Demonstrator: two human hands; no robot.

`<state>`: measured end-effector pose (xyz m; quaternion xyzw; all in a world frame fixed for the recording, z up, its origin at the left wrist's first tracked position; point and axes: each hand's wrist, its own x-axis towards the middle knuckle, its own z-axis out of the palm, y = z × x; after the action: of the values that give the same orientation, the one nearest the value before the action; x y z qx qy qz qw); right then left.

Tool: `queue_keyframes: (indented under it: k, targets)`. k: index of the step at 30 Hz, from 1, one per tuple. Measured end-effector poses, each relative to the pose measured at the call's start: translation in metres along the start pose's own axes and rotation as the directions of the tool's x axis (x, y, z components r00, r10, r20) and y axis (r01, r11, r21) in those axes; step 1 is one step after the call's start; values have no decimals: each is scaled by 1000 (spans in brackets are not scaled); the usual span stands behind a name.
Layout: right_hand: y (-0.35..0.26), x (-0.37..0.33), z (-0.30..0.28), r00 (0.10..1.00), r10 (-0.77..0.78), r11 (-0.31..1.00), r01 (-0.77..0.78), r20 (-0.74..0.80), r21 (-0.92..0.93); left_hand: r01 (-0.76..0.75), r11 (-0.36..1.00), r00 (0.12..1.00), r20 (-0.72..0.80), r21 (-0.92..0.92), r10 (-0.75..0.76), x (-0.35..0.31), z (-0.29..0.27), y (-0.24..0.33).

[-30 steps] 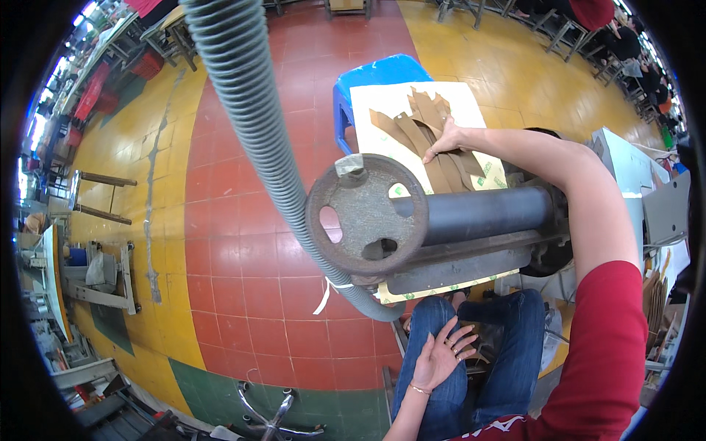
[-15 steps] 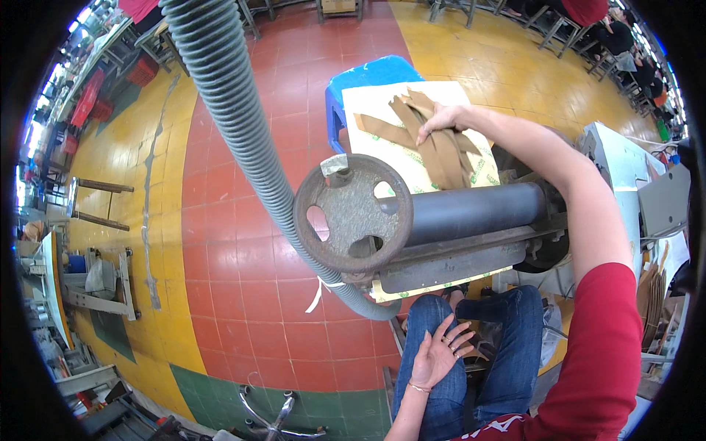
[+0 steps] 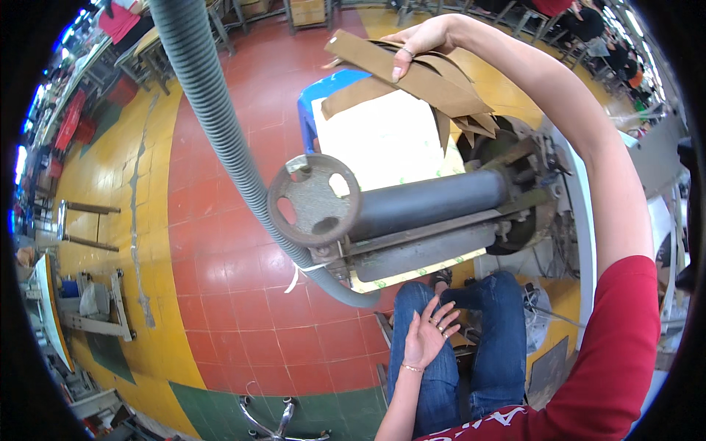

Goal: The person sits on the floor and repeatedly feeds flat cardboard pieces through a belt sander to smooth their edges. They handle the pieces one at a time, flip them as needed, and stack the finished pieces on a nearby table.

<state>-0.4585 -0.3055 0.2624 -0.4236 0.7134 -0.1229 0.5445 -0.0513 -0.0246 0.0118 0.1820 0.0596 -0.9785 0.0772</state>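
Head view, wide fisheye, looking down; clock positions taken from pic centre. Approx. 1 o'clock, the R hand [image 3: 425, 40] grips a bunch of brown strips [image 3: 434, 82]: thumb on top, fingers mostly hidden underneath, closed on the bunch. The strips fan out toward the 2 o'clock side, pointed ends hanging nr the machine. Another brown strip [image 3: 357, 97] slants across the top of a white sheet [image 3: 379, 140] at 12 o'clock; can't tell if it belongs to the held bunch. A blue stool [image 3: 310, 95] shows btwn 11 & 12, partly covered by the sheet.

Just R of centre, toward 3 o'clock, a dark roller [image 3: 434, 200] runs sideways, w/ a round metal wheel [image 3: 318, 214] at its 9 o'clock end. Below the roller, a pale yellow edge w/ green marks [image 3: 404, 274] sticks out. A ribbed grey hose [image 3: 206, 95] drops from 11 o'clock past the wheel, curving under it.

At 5 o'clock the L hand [image 3: 425, 342] rests palm up over blue jeans [image 3: 500, 331], fingers loosely spread, w/ rings & a thin bracelet. Red sleeve [image 3: 614, 338] at 4 o'clock; chrome chair base [image 3: 276, 426] btwn 6 & 7.
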Motion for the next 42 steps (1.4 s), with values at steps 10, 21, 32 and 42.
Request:
queue_keyframes:
  k: [10,21,32,42]
  targets:
    - [-57,-175,72,970,-137,976,166,202,-137,6,995,996,87,100,-15,-5,2,-11]
    - [115,-262,342,844,-238,896,382,481,-227,40,974,883,465,-223,70,-130,17,-14]
    - [238,-294,461,967,-213,944,166,-143,-286,-81,645,909,-209,760,360,-179,-5,4]
    - [238,-292,472,963,-117,993,109,-242,-47,-56,364,750,-202,930,630,-178,32,-13]
